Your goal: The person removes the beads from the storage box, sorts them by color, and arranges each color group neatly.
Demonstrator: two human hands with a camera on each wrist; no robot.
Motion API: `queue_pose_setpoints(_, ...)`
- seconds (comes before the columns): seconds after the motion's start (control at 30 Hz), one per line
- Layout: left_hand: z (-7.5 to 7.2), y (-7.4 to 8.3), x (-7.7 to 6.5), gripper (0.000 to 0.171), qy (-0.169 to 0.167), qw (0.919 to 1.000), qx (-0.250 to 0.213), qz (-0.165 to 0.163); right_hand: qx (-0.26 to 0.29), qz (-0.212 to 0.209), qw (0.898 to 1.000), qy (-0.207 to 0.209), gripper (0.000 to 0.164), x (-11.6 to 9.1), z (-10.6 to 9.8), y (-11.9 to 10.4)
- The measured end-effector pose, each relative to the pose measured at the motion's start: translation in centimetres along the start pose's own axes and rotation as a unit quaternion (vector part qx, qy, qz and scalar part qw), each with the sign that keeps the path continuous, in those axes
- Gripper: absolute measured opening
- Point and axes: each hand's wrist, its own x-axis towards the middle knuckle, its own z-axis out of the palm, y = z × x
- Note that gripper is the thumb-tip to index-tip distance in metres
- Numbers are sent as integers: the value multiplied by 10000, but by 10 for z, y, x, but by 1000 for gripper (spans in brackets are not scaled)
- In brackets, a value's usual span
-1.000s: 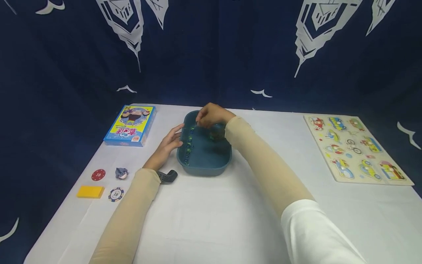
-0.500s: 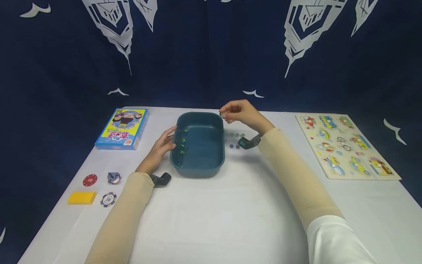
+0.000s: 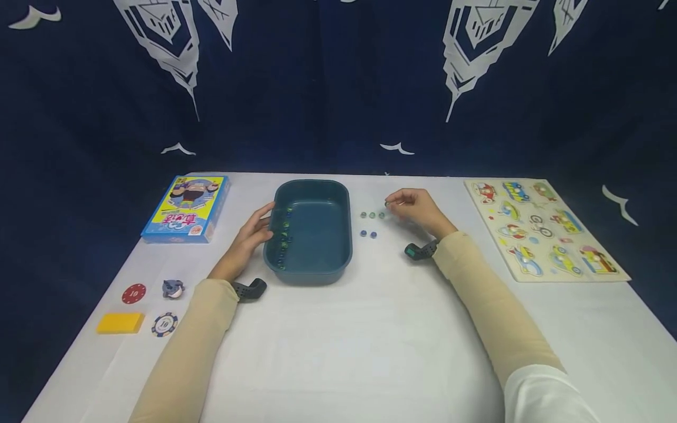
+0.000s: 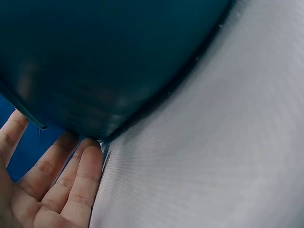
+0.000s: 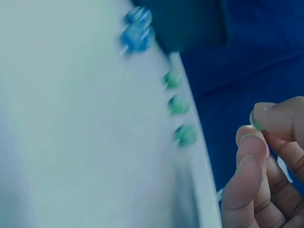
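A dark teal tub point(image 3: 312, 277) stands on the table, with several blue and green glass marbles point(image 3: 284, 245) lined up along its left side inside. My left hand point(image 3: 242, 244) rests against the tub's left wall, its fingers point(image 4: 85, 175) extended and touching the outside. To the right of the tub, my right hand point(image 3: 418, 211) pinches a green marble point(image 5: 257, 120) between thumb and fingertip, raised above the cloth. Just left of that hand, three green marbles point(image 3: 372, 215) form a row. Two blue marbles point(image 3: 363, 234) sit nearer the front.
A yellow-and-blue card box point(image 3: 182, 208) lies at the back left. Nearer the front left are a red chip point(image 3: 134, 293), a small shark figure point(image 3: 173, 288), a yellow block point(image 3: 120, 323) and a blue-white chip point(image 3: 164, 324). A wooden picture puzzle point(image 3: 545, 232) lies at the right.
My right hand has come out of the tub with a green marble and moved right, then down toward the marble rows. The left hand has stayed at the tub. The view has shifted slightly.
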Motion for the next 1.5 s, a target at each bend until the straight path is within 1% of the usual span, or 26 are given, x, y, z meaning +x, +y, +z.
queue_pose_setpoints(0.13, -2, -1, -1, 68, 30, 10000, 17, -38, -309, 171, 9992, 167, 26, -1, 2, 13)
queue_pose_setpoints(0.3, -4, 0, -2, 68, 58, 9999, 53, -85, -452, 340, 9979, 304, 26, 0, 5, 21)
queue_pose_setpoints(0.57, -5, 1, -3, 67, 56, 9999, 109, -116, -1024, 394, 9935, 303, 22, -2, 9, 24)
queue_pose_setpoints(0.7, -5, 2, -3, 67, 74, 9998, 133, -147, -1136, 366, 9923, 329, 21, -3, 11, 23)
queue_pose_setpoints(1.1, -4, 4, -5, 67, 76, 9997, 157, -159, -1125, 425, 9922, 319, 25, -3, 10, 23)
queue_pose_setpoints(1.33, -3, 1, -2, 68, 79, 9998, 92, -125, -403, 519, 9978, 130, 33, -4, 2, 20)
queue_pose_setpoints(1.43, -1, 0, -1, 67, 73, 9999, 52, -121, -370, 366, 9986, 23, 33, -3, -4, 12)
queue_pose_setpoints(1.5, 0, -1, 0, 67, 60, 9999, 22, -99, -366, 220, 9991, -67, 33, -3, -6, 1)
